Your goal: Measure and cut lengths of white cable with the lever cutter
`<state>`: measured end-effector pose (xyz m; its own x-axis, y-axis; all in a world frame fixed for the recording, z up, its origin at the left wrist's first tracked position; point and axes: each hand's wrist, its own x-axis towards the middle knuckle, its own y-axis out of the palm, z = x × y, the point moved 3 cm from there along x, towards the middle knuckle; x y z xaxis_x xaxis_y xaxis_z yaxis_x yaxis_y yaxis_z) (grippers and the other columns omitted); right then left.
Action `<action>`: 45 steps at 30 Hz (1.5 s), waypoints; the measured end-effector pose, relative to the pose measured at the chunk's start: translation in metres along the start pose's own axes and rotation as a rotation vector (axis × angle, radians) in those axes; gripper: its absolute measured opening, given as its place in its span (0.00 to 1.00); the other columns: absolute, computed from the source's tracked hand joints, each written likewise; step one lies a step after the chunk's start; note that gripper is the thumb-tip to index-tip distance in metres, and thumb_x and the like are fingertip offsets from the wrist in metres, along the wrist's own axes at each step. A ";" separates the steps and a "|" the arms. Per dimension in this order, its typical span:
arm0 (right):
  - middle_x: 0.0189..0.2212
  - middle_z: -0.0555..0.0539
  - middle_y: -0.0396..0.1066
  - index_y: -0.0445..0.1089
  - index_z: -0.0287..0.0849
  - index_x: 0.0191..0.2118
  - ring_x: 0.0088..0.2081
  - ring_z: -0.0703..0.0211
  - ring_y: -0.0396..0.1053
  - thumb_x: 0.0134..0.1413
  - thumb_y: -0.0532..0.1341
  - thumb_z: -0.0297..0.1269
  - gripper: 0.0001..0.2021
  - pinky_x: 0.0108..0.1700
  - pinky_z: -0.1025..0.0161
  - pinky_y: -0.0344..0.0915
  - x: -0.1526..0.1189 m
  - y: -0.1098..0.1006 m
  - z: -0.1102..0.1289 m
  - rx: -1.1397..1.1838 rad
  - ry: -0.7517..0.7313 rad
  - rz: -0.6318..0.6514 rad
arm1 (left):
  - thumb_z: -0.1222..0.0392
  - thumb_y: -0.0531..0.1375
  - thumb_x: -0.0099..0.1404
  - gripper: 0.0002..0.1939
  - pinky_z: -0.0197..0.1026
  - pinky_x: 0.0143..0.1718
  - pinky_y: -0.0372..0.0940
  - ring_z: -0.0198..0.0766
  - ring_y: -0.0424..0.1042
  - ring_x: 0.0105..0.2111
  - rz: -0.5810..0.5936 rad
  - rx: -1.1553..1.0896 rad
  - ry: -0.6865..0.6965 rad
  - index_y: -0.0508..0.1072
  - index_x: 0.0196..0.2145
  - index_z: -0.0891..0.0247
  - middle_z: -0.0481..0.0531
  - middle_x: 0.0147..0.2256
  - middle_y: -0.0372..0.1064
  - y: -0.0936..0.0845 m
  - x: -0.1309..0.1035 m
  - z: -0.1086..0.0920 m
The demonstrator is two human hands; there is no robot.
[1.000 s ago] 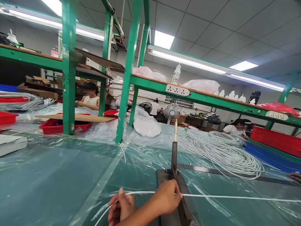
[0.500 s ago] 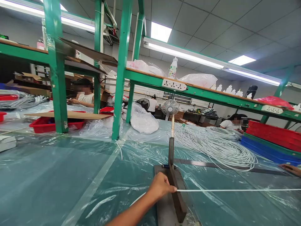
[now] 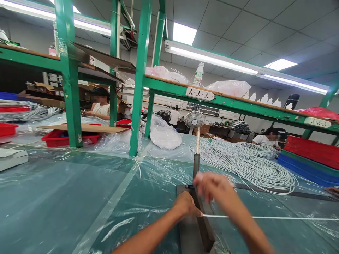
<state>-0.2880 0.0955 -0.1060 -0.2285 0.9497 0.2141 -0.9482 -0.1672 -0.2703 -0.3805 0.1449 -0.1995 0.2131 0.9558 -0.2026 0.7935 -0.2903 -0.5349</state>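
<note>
My left hand pinches a thin white cable right beside the dark arm of a bench-mounted lever cutter. From my fingertips the cable runs straight to the right edge. My right hand, smeared by motion, is over the cutter, close to the lower part of its upright handle. Whether its fingers touch the handle cannot be made out. Part of the cable passes behind my right forearm.
Behind the cutter lies a big heap of coiled white cable, with a metal ruler before it. Stacked trays stand at right, near another person's hand. Green posts carry a shelf. A red tray is at left.
My right hand has come into view from the lower right and is now near the cutter's handle. My left hand keeps its pinch on the cable. The view has shifted slightly.
</note>
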 end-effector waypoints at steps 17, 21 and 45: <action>0.19 0.53 0.56 0.56 0.41 0.29 0.14 0.70 0.50 0.57 0.44 0.55 0.21 0.15 0.71 0.58 0.198 -0.067 -0.029 0.224 0.386 -0.254 | 0.67 0.68 0.38 0.21 0.40 0.25 0.51 0.32 0.54 0.18 -0.041 0.099 -0.117 0.56 0.07 0.62 0.42 0.12 0.51 0.003 -0.004 0.000; 0.24 0.49 0.62 0.56 0.41 0.32 0.18 0.68 0.59 0.56 0.38 0.58 0.24 0.17 0.71 0.62 0.173 -0.081 -0.013 0.318 0.327 -0.244 | 0.66 0.69 0.38 0.21 0.40 0.25 0.51 0.32 0.54 0.19 -0.037 0.098 -0.114 0.57 0.08 0.63 0.42 0.13 0.52 0.002 -0.006 -0.003; 0.13 0.58 0.53 0.56 0.42 0.33 0.11 0.76 0.45 0.44 0.58 0.34 0.09 0.12 0.79 0.42 -0.116 -0.030 -0.032 0.408 0.867 -0.088 | 0.62 0.67 0.42 0.17 0.39 0.27 0.55 0.41 0.67 0.28 -0.007 0.227 -0.058 0.60 0.12 0.63 0.44 0.17 0.56 0.002 -0.007 -0.011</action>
<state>-0.2264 -0.0013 -0.1524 -0.0656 0.8015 -0.5944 -0.9953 -0.0099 0.0964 -0.3745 0.1379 -0.1901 0.1699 0.9553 -0.2420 0.6450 -0.2935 -0.7056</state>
